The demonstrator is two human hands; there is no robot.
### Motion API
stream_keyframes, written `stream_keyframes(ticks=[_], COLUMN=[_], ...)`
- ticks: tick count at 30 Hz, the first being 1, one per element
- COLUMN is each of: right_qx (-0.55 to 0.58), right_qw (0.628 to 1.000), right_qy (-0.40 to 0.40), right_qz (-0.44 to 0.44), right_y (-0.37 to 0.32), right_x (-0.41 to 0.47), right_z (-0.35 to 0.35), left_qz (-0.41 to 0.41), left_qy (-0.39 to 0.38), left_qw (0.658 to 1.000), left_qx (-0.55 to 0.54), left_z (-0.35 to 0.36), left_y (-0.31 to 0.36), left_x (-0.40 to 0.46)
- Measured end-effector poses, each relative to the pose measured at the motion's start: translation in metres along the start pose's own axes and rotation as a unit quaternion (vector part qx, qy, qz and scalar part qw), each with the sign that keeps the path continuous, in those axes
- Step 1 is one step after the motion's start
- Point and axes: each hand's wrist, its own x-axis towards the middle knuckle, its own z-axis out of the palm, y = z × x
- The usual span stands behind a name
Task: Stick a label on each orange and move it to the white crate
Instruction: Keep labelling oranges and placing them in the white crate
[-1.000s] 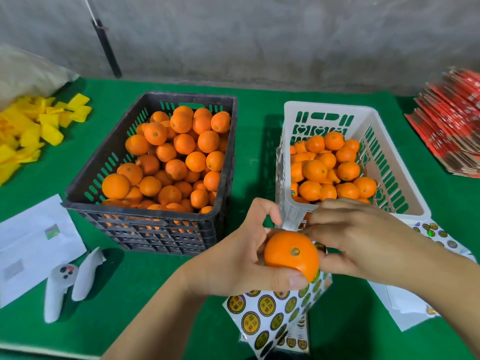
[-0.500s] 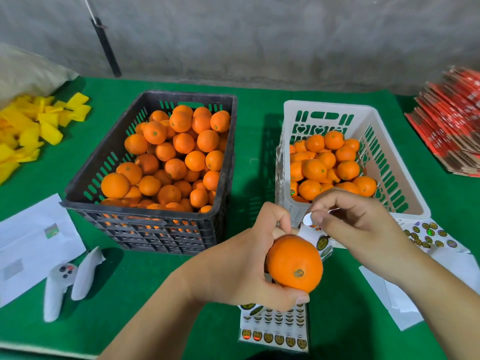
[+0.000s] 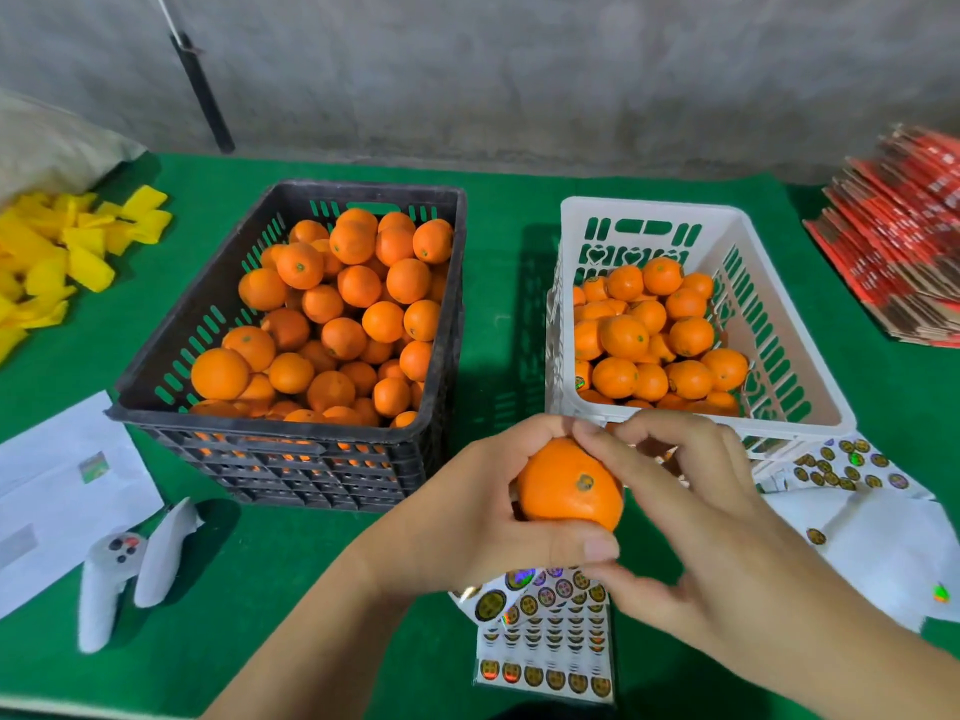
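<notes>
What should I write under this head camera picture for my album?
Left hand holds an orange while the right hand presses its top, between the black crate and white crate.

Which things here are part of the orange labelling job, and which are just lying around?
In use: held orange, left hand, right hand, sticker sheet, black crate, white crate.
Lying about: white controller, yellow pieces, red stack, paper.

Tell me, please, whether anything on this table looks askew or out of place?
Mostly tidy. The sticker sheet under the hands curls up at its top edge, and loose sticker sheets lie crumpled beside the white crate.
</notes>
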Motion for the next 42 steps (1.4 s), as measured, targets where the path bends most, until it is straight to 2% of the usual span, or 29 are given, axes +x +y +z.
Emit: stream_keyframes(ticks=[4,7,10,13,16,17,18,20,21,22,23,26,28,31,32,35,40,42], right_qx=[0.021,0.139,0.253,0.221,0.181,0.229,0.323,0.533,0.588,0.606,0.601,0.573,0.581,0.653,0.66,0.678,0.774,0.796], right_qw=[0.997,0.985,0.956,0.955,0.951,0.932,0.892,0.775,0.736,0.726,0.734,0.752,0.744,0.697,0.696,0.679,0.585,0.553], right_qy=[0.064,0.092,0.128,0.164,0.128,0.104,0.078,0.007,-0.025,-0.045,-0.044,0.022,0.017,-0.034,-0.04,-0.01,-0.035,-0.033], right_qz=[0.023,0.039,0.074,0.107,0.217,0.262,0.305,0.34,0.335,0.321,0.314,0.324,0.328,0.294,0.282,0.283,0.241,0.245], right_y=[-0.004,0.002,0.016,0.048,0.083,0.085,0.084,0.077,0.073,0.07,0.065,0.061,0.061,0.067,0.07,0.072,0.072,0.075], right_x=[0.004,0.007,0.01,0.024,0.034,0.035,0.035,0.032,0.031,0.032,0.034,0.05,0.063,0.08,0.086,0.106,0.127,0.124], right_z=[0.014,0.009,-0.002,-0.013,-0.005,0.002,0.011,0.028,0.036,0.043,0.049,0.063,0.071,0.079,0.081,0.084,0.088,0.088], left_qz=[0.004,0.014,-0.005,-0.02,-0.007,0.001,0.007,0.011,0.009,0.003,-0.004,-0.021,-0.022,-0.017,-0.015,-0.018,-0.005,-0.001], left_qy=[-0.011,-0.008,0.034,0.059,0.055,0.057,0.061,0.07,0.075,0.077,0.081,0.105,0.082,0.009,-0.001,-0.006,-0.037,0.006], left_qw=[0.996,0.985,0.98,0.981,0.983,0.981,0.978,0.972,0.969,0.964,0.962,0.967,0.962,0.95,0.946,0.938,0.928,0.93], left_qx=[-0.09,-0.172,-0.197,-0.183,-0.177,-0.186,-0.199,-0.224,-0.237,-0.254,-0.262,-0.231,-0.259,-0.311,-0.323,-0.346,-0.37,-0.366], left_z=[0.004,0.005,0.0,-0.009,-0.014,-0.016,-0.021,-0.035,-0.043,-0.053,-0.063,-0.089,-0.101,-0.112,-0.114,-0.121,-0.132,-0.137], left_y=[-0.006,-0.016,-0.028,-0.035,-0.032,-0.031,-0.031,-0.031,-0.03,-0.029,-0.027,-0.024,-0.02,-0.02,-0.022,-0.03,-0.045,-0.049], left_x=[0.005,0.004,0.001,-0.001,0.003,0.006,0.009,0.015,0.018,0.023,0.029,0.046,0.054,0.063,0.066,0.073,0.075,0.076])
